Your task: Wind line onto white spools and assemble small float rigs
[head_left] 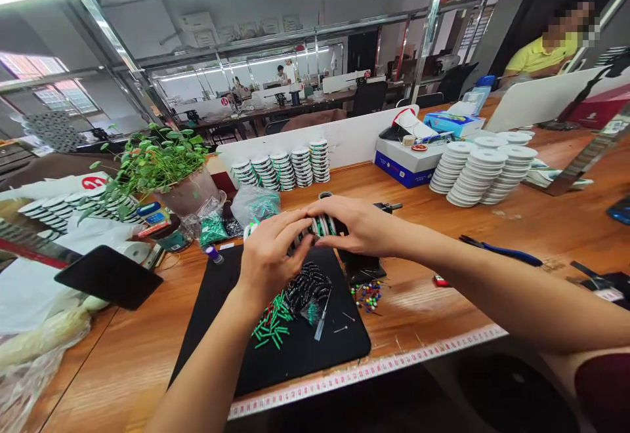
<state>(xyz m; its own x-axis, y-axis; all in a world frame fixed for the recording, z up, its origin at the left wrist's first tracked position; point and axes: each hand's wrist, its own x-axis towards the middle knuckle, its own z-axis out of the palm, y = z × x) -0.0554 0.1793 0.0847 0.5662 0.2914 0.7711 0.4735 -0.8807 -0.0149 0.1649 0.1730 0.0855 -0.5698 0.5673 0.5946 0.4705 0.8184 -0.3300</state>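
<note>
Left hand (270,249) and right hand (350,222) both grasping row of spools (323,226), grip closed from both sides, above black mat (339,357); likely keeps loose discs pressed together. Green sticks (276,325) and black pieces (302,288) heaped on mat, perhaps so small parts don't roll. Pins (370,296) on desk (418,302), just beside mat, probably for easy reach. Spool stacks (281,172) near white partition (355,141), presumably out of hands' way.

The left hand (268,250) and right hand (358,224) hold spools (325,226) above a black mat (305,359) on the wooden bench (418,305).
</note>
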